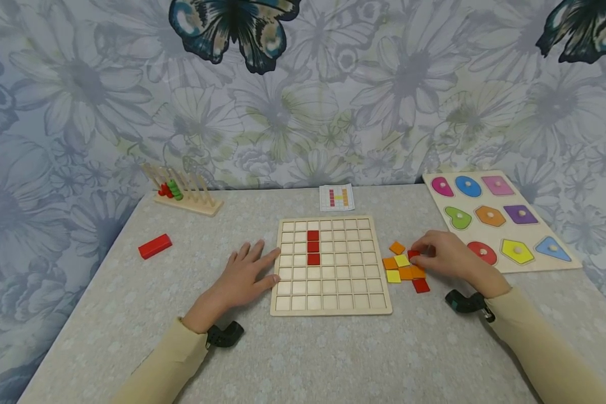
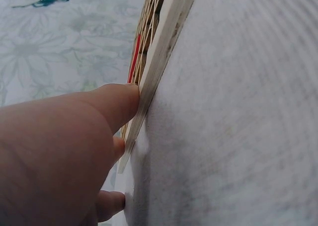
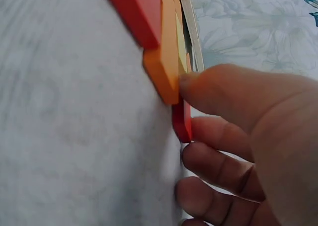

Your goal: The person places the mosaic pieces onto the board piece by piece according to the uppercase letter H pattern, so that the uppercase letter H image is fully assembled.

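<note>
loose tiles (image 1: 405, 273) right of grid board (image 1: 329, 287)

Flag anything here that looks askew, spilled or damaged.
Nothing looks spilled or damaged. The one untidy spot is the loose tiles beside the grid board, near the right hand: they lie at mixed angles, one orange tile turned cornerwise. The three red tiles on the board sit straight in one column.

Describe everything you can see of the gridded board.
The gridded board is squarish, pale and wooden-looking, with a plain rim and thin dividers forming seven rows of seven square cells. Three red tiles sit in a line in the third column from the left, in the second to fourth rows from the far edge. It lies flat on the table. The left hand touches its left edge; loose tiles lie beside its right edge.
</note>
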The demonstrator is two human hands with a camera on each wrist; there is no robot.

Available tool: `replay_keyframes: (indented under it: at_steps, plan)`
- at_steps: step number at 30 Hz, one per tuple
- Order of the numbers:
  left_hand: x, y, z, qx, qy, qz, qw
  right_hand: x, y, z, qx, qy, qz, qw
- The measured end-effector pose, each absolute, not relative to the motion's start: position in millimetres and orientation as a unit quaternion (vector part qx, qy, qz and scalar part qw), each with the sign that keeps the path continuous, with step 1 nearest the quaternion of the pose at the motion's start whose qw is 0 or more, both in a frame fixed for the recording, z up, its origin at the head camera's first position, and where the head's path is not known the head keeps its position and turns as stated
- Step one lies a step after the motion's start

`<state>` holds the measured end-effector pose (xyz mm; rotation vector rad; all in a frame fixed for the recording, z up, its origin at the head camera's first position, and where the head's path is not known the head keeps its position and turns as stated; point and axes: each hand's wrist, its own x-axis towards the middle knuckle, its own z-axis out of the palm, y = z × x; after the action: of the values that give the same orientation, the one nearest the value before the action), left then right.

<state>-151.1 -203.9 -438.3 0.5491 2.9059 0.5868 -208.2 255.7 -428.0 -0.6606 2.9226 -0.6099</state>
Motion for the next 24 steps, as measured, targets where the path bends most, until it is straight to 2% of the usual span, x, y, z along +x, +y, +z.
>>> replay_keyframes:
  at_steps: [24]
  plan:
    - [-150.4,-204.7,-436.1,0.18,0.961,0.197,0.067,-206.9,257.4,-430.3,-0.222,0.954,-0.199,0.017]
